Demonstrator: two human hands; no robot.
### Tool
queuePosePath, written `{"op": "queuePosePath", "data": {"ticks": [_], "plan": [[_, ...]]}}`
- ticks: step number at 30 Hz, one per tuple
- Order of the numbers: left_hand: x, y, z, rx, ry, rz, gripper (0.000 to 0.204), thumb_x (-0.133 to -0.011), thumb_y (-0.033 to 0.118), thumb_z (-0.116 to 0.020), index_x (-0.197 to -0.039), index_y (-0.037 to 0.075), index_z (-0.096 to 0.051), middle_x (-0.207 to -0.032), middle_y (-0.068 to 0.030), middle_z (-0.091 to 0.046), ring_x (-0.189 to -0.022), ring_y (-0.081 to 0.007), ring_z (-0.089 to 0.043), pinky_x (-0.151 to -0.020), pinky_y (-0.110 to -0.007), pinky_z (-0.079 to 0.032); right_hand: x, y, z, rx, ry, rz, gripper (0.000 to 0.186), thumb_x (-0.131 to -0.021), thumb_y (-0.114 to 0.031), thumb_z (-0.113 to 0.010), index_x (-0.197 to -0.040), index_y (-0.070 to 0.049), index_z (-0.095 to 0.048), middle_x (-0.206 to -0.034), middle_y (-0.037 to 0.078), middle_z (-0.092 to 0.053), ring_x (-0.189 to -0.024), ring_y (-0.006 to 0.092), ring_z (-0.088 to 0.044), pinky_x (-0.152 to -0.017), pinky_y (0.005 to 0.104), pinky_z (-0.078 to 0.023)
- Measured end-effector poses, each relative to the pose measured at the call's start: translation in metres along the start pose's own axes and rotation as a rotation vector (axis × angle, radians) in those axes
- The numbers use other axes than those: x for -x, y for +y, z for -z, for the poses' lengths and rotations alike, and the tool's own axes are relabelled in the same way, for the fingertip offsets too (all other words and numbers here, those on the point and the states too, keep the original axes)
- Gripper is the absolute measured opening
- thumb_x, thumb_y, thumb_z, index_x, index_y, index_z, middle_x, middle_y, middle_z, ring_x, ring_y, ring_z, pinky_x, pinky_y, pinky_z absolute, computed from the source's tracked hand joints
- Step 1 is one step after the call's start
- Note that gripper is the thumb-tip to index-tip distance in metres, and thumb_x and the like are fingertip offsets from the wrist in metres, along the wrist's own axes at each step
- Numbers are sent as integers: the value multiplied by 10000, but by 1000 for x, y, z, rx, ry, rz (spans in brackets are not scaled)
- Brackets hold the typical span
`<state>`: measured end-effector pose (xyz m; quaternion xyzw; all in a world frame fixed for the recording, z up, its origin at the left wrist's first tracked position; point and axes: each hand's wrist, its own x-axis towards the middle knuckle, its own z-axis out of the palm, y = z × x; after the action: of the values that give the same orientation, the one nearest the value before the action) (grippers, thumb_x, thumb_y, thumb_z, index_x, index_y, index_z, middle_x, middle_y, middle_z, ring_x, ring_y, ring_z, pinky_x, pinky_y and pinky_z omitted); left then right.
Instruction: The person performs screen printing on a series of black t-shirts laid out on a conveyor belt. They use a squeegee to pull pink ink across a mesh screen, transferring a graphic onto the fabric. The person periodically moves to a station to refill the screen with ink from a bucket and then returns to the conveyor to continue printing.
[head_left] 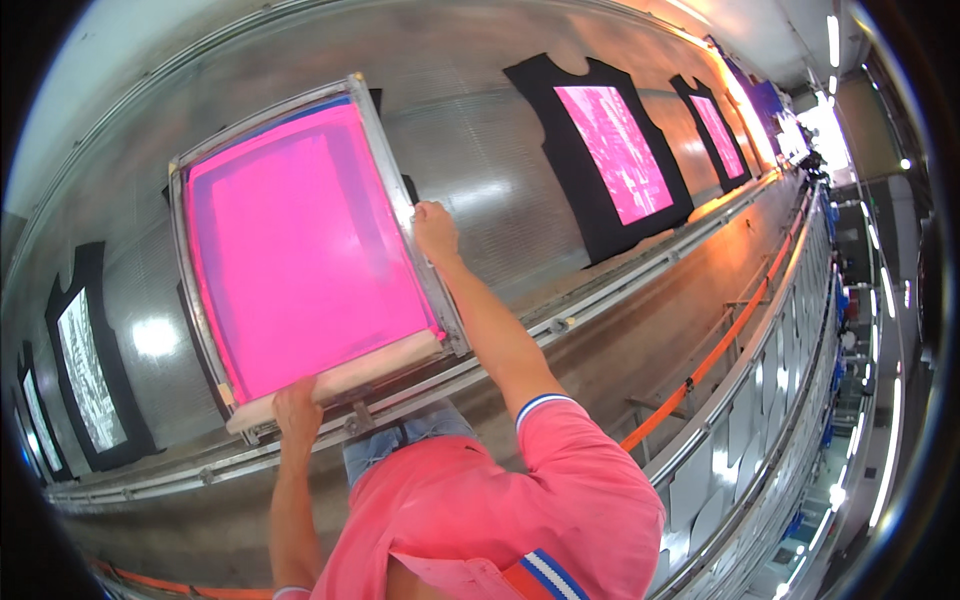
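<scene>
A metal-framed printing screen [395, 165] coated in bright pink ink lies on a long metal table [480, 130], over a black garment whose edges barely show. My left hand [297, 408] grips a wooden squeegee [350, 378] resting along the screen's near edge. My right hand [435, 228] holds the frame's right rail.
Black shirts with pink prints [612, 150] [715, 130] lie further right on the table. Black shirts with white prints [90, 365] lie to the left. A metal rail [600, 305] runs along the table's near edge. An orange bar [720, 350] and a rack of white panels [740, 440] stand at the right.
</scene>
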<state>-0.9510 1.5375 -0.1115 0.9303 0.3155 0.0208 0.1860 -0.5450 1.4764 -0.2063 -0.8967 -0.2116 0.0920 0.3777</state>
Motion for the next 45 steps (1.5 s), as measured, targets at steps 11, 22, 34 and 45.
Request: {"op": "queuePosePath", "data": {"ticks": [11, 22, 34, 45], "plan": [[-220, -50, 30, -58, -2, 13, 260, -740, 103, -633, -973, 148, -740, -828, -107, -714, -787, -330, -695, -715, -496, -541, -16, -146, 53, 521, -560, 892, 288, -832, -351, -687, -999, -125, -747, -1072, 127, -684, -1049, 277, -637, -936, 418, -488], [-444, -206, 126, -324, -40, 26, 264, -739, 334, -729, -974, 218, -765, -884, -116, -727, -908, -331, -698, -773, -489, -560, -243, -183, -61, 676, -387, 868, 279, -766, -315, -721, -974, -128, -713, -909, 127, -709, -894, 361, -677, -810, 486, -535], [-432, -216, 94, -392, 175, -17, 168, -734, 197, -647, -810, 104, -764, -773, -197, -697, -775, -389, -694, -722, -513, -553, -230, -152, -85, 803, -331, 647, 398, -863, -200, -505, -1245, -245, -606, -1177, 85, -673, -1053, 359, -644, -887, 463, -505], [-153, -154, 36, -216, 78, 39, 422, -692, 81, -652, -1094, 187, -720, -1011, -93, -720, -836, -337, -694, -692, -452, -559, 23, -79, 1, 587, -413, 761, 339, -721, -65, -591, -1045, -142, -652, -953, 42, -629, -957, 295, -631, -784, 416, -534]]}}
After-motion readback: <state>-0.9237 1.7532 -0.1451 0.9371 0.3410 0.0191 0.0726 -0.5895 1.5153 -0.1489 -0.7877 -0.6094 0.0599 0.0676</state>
